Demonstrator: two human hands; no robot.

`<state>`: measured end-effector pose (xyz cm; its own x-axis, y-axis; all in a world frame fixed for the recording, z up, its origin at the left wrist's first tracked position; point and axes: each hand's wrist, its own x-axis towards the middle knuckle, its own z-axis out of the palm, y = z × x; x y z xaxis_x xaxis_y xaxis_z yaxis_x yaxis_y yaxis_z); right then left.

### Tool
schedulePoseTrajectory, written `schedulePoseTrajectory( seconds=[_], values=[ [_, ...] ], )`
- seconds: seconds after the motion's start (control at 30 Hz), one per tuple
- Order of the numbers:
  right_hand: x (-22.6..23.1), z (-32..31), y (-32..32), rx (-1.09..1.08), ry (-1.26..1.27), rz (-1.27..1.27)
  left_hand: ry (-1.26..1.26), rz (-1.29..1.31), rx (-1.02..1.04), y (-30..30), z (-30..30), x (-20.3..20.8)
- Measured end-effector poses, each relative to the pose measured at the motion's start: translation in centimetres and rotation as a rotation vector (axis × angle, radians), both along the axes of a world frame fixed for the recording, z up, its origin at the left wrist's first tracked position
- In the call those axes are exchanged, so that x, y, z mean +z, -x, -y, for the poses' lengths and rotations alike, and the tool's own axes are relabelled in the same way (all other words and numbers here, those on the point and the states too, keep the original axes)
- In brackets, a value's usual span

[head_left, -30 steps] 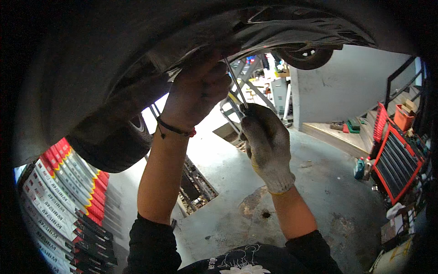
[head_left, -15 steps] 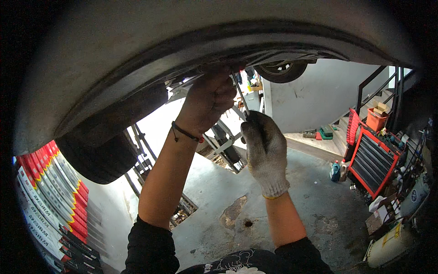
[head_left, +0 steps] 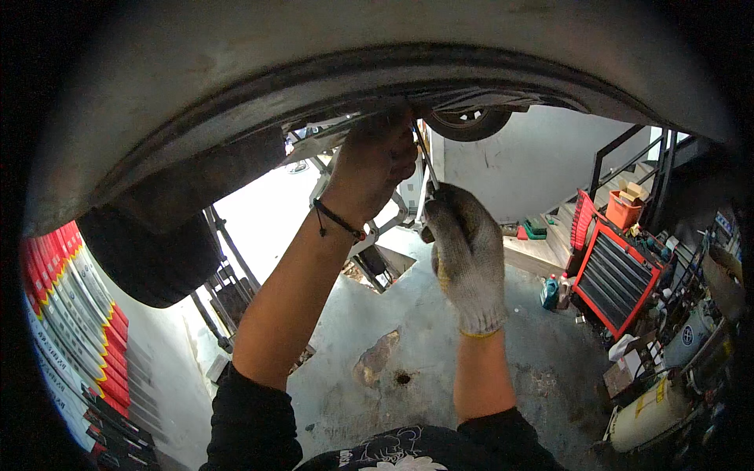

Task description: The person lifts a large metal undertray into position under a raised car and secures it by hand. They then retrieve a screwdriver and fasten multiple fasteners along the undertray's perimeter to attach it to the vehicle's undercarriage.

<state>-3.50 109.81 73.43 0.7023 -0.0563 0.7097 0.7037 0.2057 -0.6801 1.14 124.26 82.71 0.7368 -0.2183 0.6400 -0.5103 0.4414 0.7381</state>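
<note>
Head view, gloved right hand (head_left: 469,259): closed round the lower end of a thin rod (head_left: 425,155)
Rod's long axis: up and slightly left, toward the car body (head_left: 377,67)
Bare left hand (head_left: 375,161): curled just left of the rod; contents cannot tell

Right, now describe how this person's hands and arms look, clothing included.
The left hand is ungloved, with a thin dark cord bracelet bearing a small red detail at the wrist. The right hand wears a whitish knitted glove, darkly smudged, with yellow edging at its cuff. Black sleeves leave both forearms partly bare.
</note>
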Motion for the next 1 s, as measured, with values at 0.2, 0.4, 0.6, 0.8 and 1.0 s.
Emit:
schedulePoseTrajectory(
  seconds=[0.2,0.4,0.6,0.8,1.0],
  values=[
    [1.6,2.3,1.3,-0.434,0.334,0.2,-0.026,0.052,0.026,0.1,0.1,-0.1],
    [1.7,1.8,2.0,-0.486,0.302,0.218,0.052,0.005,-0.071,-0.6,0.0,-0.4],
    [1.8,2.7,1.7,-0.576,0.392,0.313,0.122,-0.046,-0.058,-1.4,-0.2,-0.6],
    [2.9,4.5,1.8,-0.665,0.475,0.369,0.102,-0.107,-0.331,-2.2,-1.6,-0.5],
    [3.6,4.7,2.0,-0.757,0.537,0.452,0.171,-0.17,-0.618,-2.7,-1.9,0.0]
  ],
)
